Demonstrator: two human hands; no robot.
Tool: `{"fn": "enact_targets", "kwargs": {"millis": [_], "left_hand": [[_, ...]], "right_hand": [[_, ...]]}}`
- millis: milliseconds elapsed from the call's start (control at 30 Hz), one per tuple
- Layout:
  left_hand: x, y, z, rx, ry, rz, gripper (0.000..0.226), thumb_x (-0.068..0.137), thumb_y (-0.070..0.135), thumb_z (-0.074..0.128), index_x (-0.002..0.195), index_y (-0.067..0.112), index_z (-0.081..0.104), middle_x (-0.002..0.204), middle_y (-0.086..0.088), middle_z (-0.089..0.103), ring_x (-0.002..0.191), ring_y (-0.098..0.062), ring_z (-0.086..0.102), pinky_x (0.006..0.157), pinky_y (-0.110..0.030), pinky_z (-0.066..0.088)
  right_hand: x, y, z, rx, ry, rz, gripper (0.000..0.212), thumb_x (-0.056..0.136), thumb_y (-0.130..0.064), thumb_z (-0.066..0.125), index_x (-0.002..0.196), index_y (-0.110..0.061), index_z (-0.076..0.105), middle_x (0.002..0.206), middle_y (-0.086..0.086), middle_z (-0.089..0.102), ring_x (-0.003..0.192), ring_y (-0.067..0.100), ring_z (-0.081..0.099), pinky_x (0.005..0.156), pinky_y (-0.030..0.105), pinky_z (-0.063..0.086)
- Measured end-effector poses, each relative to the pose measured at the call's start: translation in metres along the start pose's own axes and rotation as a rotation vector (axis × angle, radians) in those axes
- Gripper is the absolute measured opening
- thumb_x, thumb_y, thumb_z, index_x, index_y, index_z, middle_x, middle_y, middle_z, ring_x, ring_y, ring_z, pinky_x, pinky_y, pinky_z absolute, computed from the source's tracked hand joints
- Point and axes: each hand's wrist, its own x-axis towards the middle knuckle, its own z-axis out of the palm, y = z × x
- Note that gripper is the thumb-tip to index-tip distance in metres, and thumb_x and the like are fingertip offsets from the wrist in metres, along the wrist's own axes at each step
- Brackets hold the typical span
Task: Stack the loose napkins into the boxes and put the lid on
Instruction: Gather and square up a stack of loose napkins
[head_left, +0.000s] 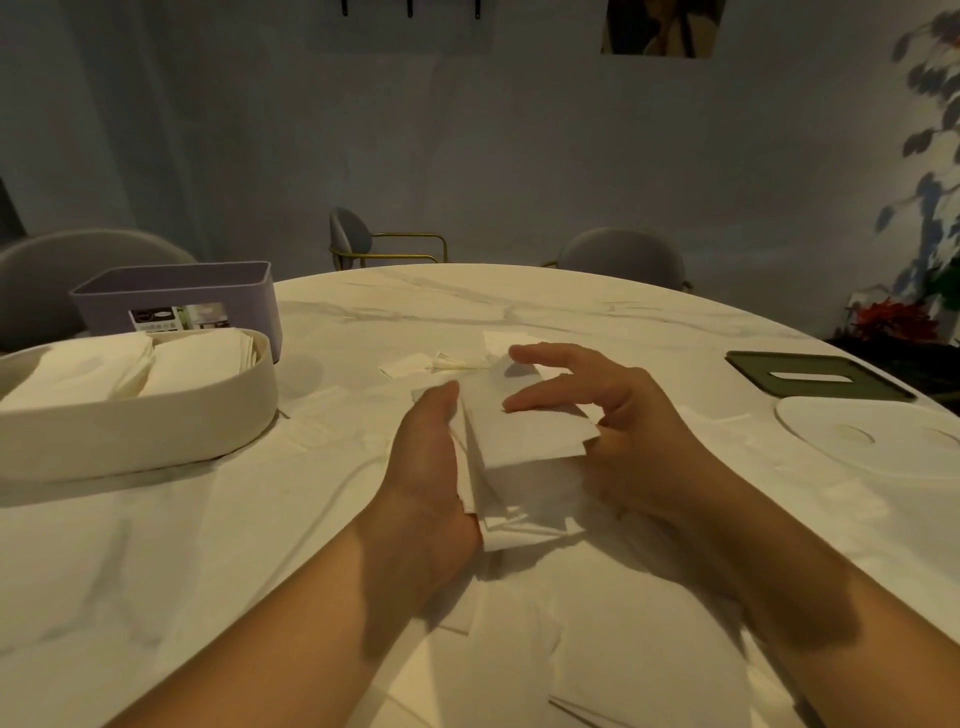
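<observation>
At the middle of the table (208, 545), the left hand (434, 467) is pressing its straight fingers flat against the left side of the stack of napkins (524, 431). The right hand (628, 415) is bracing the right side, with its fingers spread loosely over the top sheet, not curled round it. At left the cream box (156, 431) is holding napkins, the purple box (176, 291) standing just beyond it; the green lid (815, 374) and white lid (872, 447) are lying at right.
</observation>
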Motion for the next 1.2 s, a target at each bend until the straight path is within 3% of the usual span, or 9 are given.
{"fn": "enact_targets", "kwargs": {"millis": [100, 200, 300, 400, 467, 600, 867, 1067, 1200], "left_hand": [[-0.005, 0.002, 0.003, 0.066, 0.022, 0.090, 0.035, 0.094, 0.049, 0.043, 0.086, 0.020, 0.062, 0.057, -0.009, 0.067, 0.049, -0.025, 0.065, 0.058, -0.035, 0.050], [-0.002, 0.000, 0.000, 0.140, 0.064, 0.082, 0.024, 0.091, 0.032, 0.052, 0.102, 0.015, 0.064, 0.076, -0.013, 0.072, 0.073, -0.033, 0.069, 0.069, -0.039, 0.054], [0.000, 0.002, -0.003, 0.147, 0.127, 0.086, 0.025, 0.091, 0.021, 0.051, 0.111, 0.010, 0.061, 0.093, -0.016, 0.071, 0.085, -0.036, 0.066, 0.074, -0.044, 0.054], [-0.002, 0.005, -0.001, 0.100, 0.124, 0.101, 0.019, 0.090, 0.021, 0.053, 0.106, 0.012, 0.061, 0.089, -0.014, 0.069, 0.084, -0.035, 0.065, 0.078, -0.047, 0.053], [-0.002, 0.005, 0.000, 0.083, 0.115, 0.086, 0.017, 0.089, 0.018, 0.054, 0.103, 0.013, 0.062, 0.085, -0.013, 0.069, 0.083, -0.036, 0.064, 0.077, -0.048, 0.052], [-0.001, 0.003, -0.001, 0.079, 0.120, 0.083, 0.018, 0.087, 0.012, 0.053, 0.104, 0.013, 0.060, 0.095, -0.015, 0.068, 0.087, -0.038, 0.063, 0.075, -0.049, 0.052], [0.004, 0.013, -0.007, 0.043, 0.217, 0.185, 0.007, 0.091, 0.010, 0.051, 0.096, 0.011, 0.057, 0.086, -0.011, 0.064, 0.077, -0.032, 0.061, 0.069, -0.042, 0.051], [0.007, 0.011, -0.009, 0.076, 0.229, 0.180, 0.010, 0.089, 0.008, 0.051, 0.098, 0.010, 0.057, 0.093, -0.014, 0.063, 0.083, -0.035, 0.061, 0.075, -0.046, 0.052], [0.008, 0.011, -0.010, 0.073, 0.235, 0.168, 0.019, 0.089, 0.008, 0.052, 0.106, 0.010, 0.058, 0.095, -0.014, 0.064, 0.085, -0.035, 0.061, 0.078, -0.048, 0.052]], "right_hand": [[0.000, 0.000, -0.001, -0.049, -0.149, 0.009, 0.059, 0.082, 0.006, 0.064, 0.080, -0.053, 0.064, 0.132, -0.028, 0.043, 0.130, 0.003, 0.034, 0.085, 0.004, 0.034], [0.000, 0.004, -0.003, -0.039, -0.200, 0.034, 0.048, 0.091, -0.004, 0.056, 0.089, -0.052, 0.062, 0.142, -0.025, 0.039, 0.131, 0.003, 0.033, 0.092, 0.011, 0.032], [0.003, 0.008, -0.010, 0.017, -0.049, 0.036, 0.044, 0.096, -0.008, 0.051, 0.099, -0.051, 0.060, 0.131, -0.025, 0.050, 0.124, 0.003, 0.045, 0.101, 0.025, 0.040], [0.008, 0.013, -0.022, 0.004, 0.181, 0.061, 0.035, 0.095, -0.006, 0.050, 0.101, -0.040, 0.055, 0.110, -0.020, 0.058, 0.105, 0.006, 0.057, 0.089, 0.022, 0.049], [0.011, 0.016, -0.027, 0.078, 0.209, 0.181, 0.017, 0.097, -0.020, 0.050, 0.106, -0.034, 0.054, 0.112, -0.012, 0.060, 0.101, 0.011, 0.059, 0.087, 0.026, 0.050], [0.013, 0.022, -0.032, -0.067, 0.205, 0.306, 0.018, 0.094, -0.025, 0.057, 0.111, -0.029, 0.056, 0.115, -0.007, 0.059, 0.103, 0.015, 0.058, 0.087, 0.029, 0.050], [0.006, 0.040, -0.037, -0.563, -0.286, 0.459, 0.048, 0.088, -0.032, 0.064, 0.133, -0.029, 0.048, 0.133, -0.007, 0.051, 0.111, 0.011, 0.048, 0.093, 0.024, 0.037], [0.004, 0.049, -0.036, -0.471, 0.022, 0.372, 0.015, 0.093, -0.019, 0.054, 0.091, -0.017, 0.069, 0.078, -0.002, 0.068, 0.071, 0.013, 0.063, 0.063, 0.019, 0.048], [0.012, 0.041, -0.040, -0.076, 0.299, 0.533, 0.013, 0.097, -0.015, 0.046, 0.100, -0.015, 0.058, 0.090, 0.005, 0.061, 0.079, 0.022, 0.059, 0.062, 0.028, 0.050]]}}
